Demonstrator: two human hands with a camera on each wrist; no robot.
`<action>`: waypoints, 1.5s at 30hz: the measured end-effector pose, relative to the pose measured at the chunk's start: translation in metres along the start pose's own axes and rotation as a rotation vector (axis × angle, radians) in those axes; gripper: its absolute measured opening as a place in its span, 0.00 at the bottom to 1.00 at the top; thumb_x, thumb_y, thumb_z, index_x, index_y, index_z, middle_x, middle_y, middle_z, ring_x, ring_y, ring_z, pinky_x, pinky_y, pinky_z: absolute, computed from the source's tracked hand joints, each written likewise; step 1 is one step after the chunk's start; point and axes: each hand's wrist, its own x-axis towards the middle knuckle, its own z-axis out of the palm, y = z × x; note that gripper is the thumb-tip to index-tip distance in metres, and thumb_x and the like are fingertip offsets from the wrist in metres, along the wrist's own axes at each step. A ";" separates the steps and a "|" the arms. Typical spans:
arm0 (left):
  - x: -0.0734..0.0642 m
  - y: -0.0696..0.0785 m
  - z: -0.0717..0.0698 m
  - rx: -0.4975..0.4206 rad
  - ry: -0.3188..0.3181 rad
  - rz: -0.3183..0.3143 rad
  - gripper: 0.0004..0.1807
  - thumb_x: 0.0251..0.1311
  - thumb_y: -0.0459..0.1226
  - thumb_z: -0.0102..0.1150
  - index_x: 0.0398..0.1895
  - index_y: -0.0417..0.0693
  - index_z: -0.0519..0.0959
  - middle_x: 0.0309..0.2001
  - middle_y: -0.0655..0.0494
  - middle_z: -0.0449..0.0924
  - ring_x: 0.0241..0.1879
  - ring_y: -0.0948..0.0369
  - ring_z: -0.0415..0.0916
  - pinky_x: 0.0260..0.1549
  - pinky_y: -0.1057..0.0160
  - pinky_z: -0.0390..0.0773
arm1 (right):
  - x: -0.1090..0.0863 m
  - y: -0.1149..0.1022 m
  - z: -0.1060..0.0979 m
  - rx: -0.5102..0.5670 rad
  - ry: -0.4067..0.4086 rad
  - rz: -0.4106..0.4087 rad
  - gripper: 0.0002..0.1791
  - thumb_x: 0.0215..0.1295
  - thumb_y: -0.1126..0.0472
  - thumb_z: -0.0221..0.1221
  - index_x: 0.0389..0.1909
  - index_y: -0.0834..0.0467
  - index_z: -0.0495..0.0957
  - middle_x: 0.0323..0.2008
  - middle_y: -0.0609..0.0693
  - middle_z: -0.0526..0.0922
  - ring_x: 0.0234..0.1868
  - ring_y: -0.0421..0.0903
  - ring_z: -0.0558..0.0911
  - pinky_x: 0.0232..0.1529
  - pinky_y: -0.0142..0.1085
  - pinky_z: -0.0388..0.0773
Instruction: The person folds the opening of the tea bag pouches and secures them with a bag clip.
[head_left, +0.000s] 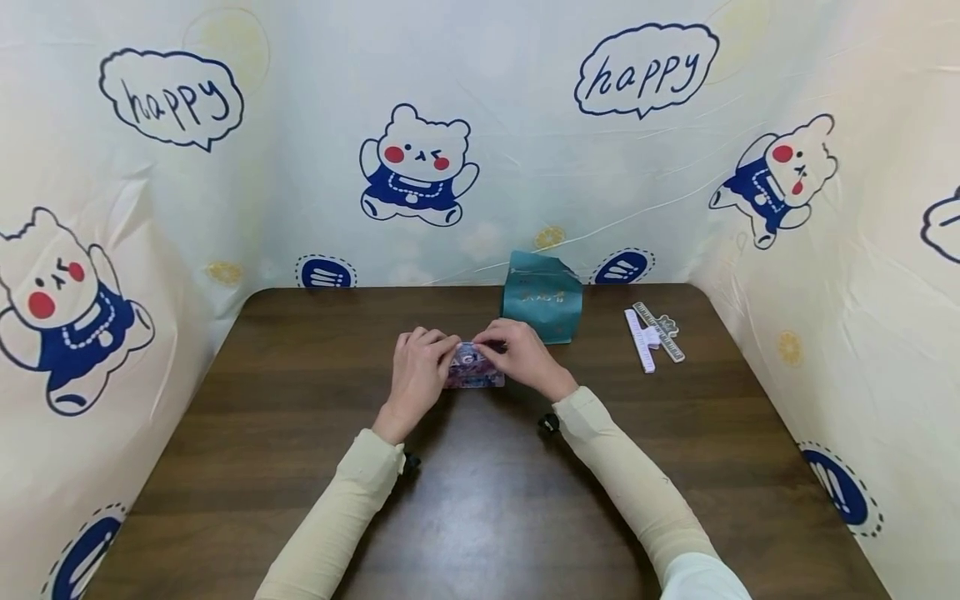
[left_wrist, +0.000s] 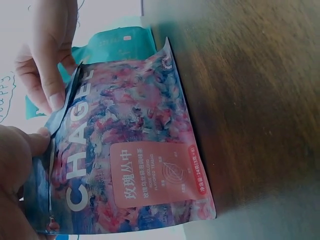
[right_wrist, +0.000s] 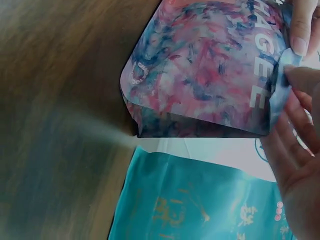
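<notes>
A pink and blue patterned tea pouch stands upright on the table, with large "CHAGEE" lettering beside its top edge. The top edge is folded over as a narrow flap, plain in both wrist views. My left hand pinches this flap near the pouch's left end, thumb on the front. Toward the other end, my right hand pinches the same flap between thumb and fingers. Most of the pouch's upper part is covered by the hands in the head view. Whether the pouch is sealed underneath the fold, I cannot tell.
A teal pouch stands behind my right hand, near the table's back edge. To its right lie two bag clips, one white and one clear with a pale strip. A printed cloth hangs around the brown table.
</notes>
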 end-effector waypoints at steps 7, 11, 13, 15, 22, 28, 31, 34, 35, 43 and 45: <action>-0.003 -0.001 0.001 -0.003 0.002 0.013 0.08 0.69 0.38 0.63 0.43 0.47 0.90 0.36 0.53 0.87 0.37 0.52 0.77 0.43 0.49 0.71 | -0.003 -0.004 0.005 -0.061 -0.004 0.002 0.07 0.68 0.66 0.65 0.42 0.57 0.89 0.35 0.47 0.85 0.34 0.40 0.81 0.37 0.33 0.80; -0.004 -0.002 0.001 0.002 0.002 0.013 0.08 0.69 0.38 0.64 0.43 0.48 0.90 0.36 0.53 0.87 0.37 0.52 0.77 0.44 0.49 0.71 | -0.003 -0.004 0.004 -0.041 -0.001 -0.013 0.07 0.68 0.67 0.64 0.42 0.58 0.89 0.34 0.48 0.85 0.34 0.41 0.81 0.36 0.33 0.80; -0.004 -0.003 0.001 0.004 0.004 0.015 0.08 0.69 0.38 0.64 0.43 0.48 0.90 0.36 0.53 0.87 0.37 0.52 0.77 0.44 0.49 0.71 | -0.003 -0.003 0.002 -0.004 -0.019 -0.001 0.07 0.67 0.67 0.65 0.43 0.58 0.89 0.35 0.48 0.85 0.35 0.40 0.82 0.38 0.33 0.81; -0.004 -0.003 0.001 0.007 0.007 0.016 0.07 0.69 0.37 0.63 0.43 0.48 0.90 0.36 0.53 0.87 0.37 0.52 0.77 0.44 0.49 0.71 | -0.003 -0.003 0.001 0.026 -0.043 0.006 0.08 0.67 0.68 0.65 0.45 0.58 0.88 0.37 0.48 0.86 0.37 0.40 0.82 0.39 0.32 0.81; -0.007 -0.002 0.000 0.010 -0.008 0.031 0.08 0.69 0.38 0.63 0.42 0.48 0.90 0.36 0.53 0.87 0.37 0.52 0.77 0.43 0.49 0.71 | -0.005 -0.001 0.000 0.006 -0.081 -0.039 0.10 0.67 0.71 0.64 0.46 0.60 0.88 0.37 0.50 0.86 0.37 0.42 0.83 0.41 0.33 0.83; -0.007 -0.002 -0.002 0.008 -0.020 0.015 0.09 0.69 0.39 0.63 0.42 0.47 0.90 0.36 0.52 0.88 0.38 0.51 0.77 0.44 0.49 0.72 | -0.008 0.000 0.000 0.031 -0.046 0.018 0.07 0.66 0.66 0.66 0.44 0.59 0.88 0.38 0.50 0.88 0.39 0.41 0.84 0.42 0.33 0.83; -0.007 -0.003 -0.002 0.003 -0.020 0.022 0.08 0.69 0.38 0.63 0.42 0.47 0.90 0.36 0.52 0.88 0.38 0.51 0.77 0.44 0.49 0.72 | -0.008 -0.001 -0.002 0.009 -0.047 0.024 0.06 0.66 0.65 0.67 0.41 0.58 0.89 0.37 0.49 0.87 0.37 0.41 0.83 0.40 0.34 0.83; -0.006 -0.003 -0.002 -0.001 -0.015 0.034 0.08 0.69 0.37 0.63 0.42 0.47 0.90 0.36 0.52 0.88 0.38 0.51 0.77 0.44 0.49 0.72 | -0.007 0.000 -0.004 -0.031 -0.060 -0.009 0.05 0.66 0.65 0.67 0.40 0.59 0.89 0.35 0.49 0.87 0.36 0.41 0.84 0.39 0.33 0.83; -0.006 -0.003 -0.001 0.000 -0.012 0.037 0.08 0.69 0.37 0.63 0.42 0.47 0.90 0.36 0.52 0.88 0.38 0.52 0.77 0.44 0.49 0.72 | -0.007 -0.001 -0.005 -0.041 -0.065 -0.023 0.05 0.66 0.66 0.67 0.40 0.59 0.89 0.35 0.50 0.87 0.36 0.41 0.84 0.39 0.33 0.83; -0.004 -0.002 -0.003 -0.004 -0.001 0.038 0.08 0.68 0.37 0.64 0.43 0.47 0.90 0.37 0.52 0.88 0.38 0.52 0.77 0.45 0.49 0.73 | -0.009 -0.001 -0.010 -0.036 -0.098 -0.045 0.09 0.66 0.71 0.65 0.44 0.60 0.88 0.38 0.51 0.86 0.39 0.43 0.83 0.41 0.34 0.83; -0.003 -0.001 -0.003 -0.008 -0.006 0.038 0.08 0.68 0.37 0.64 0.43 0.46 0.90 0.37 0.52 0.88 0.38 0.52 0.77 0.44 0.49 0.73 | -0.011 -0.001 -0.012 -0.032 -0.102 -0.044 0.10 0.65 0.72 0.65 0.45 0.60 0.88 0.38 0.51 0.86 0.39 0.43 0.83 0.41 0.33 0.83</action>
